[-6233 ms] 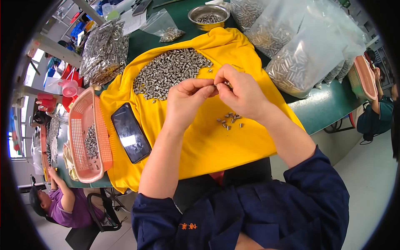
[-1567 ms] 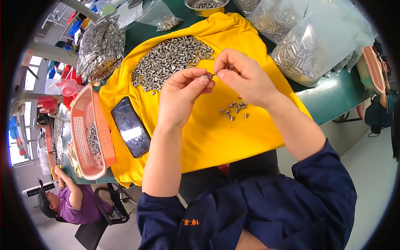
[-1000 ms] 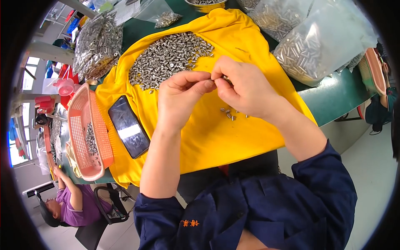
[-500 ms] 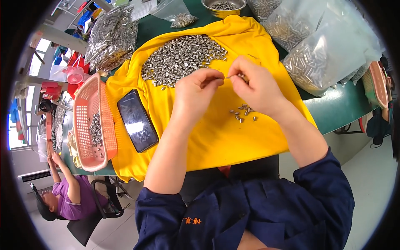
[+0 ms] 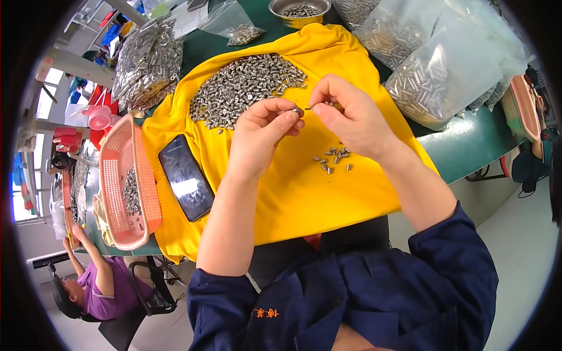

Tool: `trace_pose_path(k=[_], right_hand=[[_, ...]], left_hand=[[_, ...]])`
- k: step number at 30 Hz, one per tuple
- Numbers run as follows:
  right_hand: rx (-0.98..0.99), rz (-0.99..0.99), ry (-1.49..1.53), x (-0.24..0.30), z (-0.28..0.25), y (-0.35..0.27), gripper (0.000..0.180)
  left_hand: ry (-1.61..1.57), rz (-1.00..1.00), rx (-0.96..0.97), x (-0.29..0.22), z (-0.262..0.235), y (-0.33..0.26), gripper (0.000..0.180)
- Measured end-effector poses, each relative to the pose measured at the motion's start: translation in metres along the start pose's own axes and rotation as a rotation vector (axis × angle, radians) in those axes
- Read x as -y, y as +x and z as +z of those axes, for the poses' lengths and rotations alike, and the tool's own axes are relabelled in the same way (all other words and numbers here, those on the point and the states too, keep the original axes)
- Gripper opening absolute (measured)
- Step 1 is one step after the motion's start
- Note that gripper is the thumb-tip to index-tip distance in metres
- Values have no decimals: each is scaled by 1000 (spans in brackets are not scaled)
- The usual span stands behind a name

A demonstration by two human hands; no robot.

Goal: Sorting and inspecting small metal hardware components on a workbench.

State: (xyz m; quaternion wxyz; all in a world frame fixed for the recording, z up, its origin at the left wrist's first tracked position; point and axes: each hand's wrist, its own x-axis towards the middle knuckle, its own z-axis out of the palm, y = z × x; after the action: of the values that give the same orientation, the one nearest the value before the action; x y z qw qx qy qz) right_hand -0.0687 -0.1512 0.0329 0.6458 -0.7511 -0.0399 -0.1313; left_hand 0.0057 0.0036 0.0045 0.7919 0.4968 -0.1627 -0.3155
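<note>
Above the yellow cloth (image 5: pixel 281 205), my left hand (image 5: pixel 257 137) pinches a small metal cylinder (image 5: pixel 295 110) between thumb and forefinger. Close by on its right, my right hand (image 5: pixel 354 120) is closed around a thin tool (image 5: pixel 308 109). Only its dark tip shows, pointing at the cylinder with a small gap between; most of the tool is hidden in my fingers. Beyond my left hand lies a big heap of short metal cylinders (image 5: pixel 243 88). Several loose cylinders (image 5: pixel 330 171) rest on the cloth below my right hand.
To the left are a dark phone (image 5: pixel 186 178) and a pink basket (image 5: pixel 149 199) with metal parts. Bags of metal parts (image 5: pixel 421 88) stand at the far right, and a metal bowl (image 5: pixel 300 22) at the back. A person in purple (image 5: pixel 114 286) sits at the lower left.
My left hand has turned so the pinched cylinder shows, and its fingers have opened out a little. The whole scene has shifted slightly left in the view.
</note>
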Motion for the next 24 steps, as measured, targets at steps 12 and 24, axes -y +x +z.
trace_pose_path(k=[12, 24], right_hand=[[42, -104, -249, -2, -1, -1, 7], [13, 26, -71, -11, 3, -2, 6]], left_hand=[[84, 34, 50, 0, 0, -1, 10], [104, 44, 7, 4, 2, 0, 11]])
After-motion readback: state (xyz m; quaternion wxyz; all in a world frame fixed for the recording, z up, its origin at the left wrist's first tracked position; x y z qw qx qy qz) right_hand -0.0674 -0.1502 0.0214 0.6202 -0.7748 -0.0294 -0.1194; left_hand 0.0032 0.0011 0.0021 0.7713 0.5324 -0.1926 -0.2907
